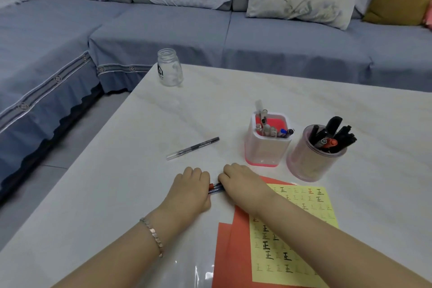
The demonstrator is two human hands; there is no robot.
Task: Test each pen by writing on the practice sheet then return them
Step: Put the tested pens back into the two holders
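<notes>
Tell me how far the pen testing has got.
Done: the yellow practice sheet carries several bold black characters and one red one. In hand: the left hand and right hand grip one red-ended pen between them, off the sheet. Left: a clear pen lies loose on the table, not returned to the pink holder or round holder; which pens there are tested cannot be told.
</notes>
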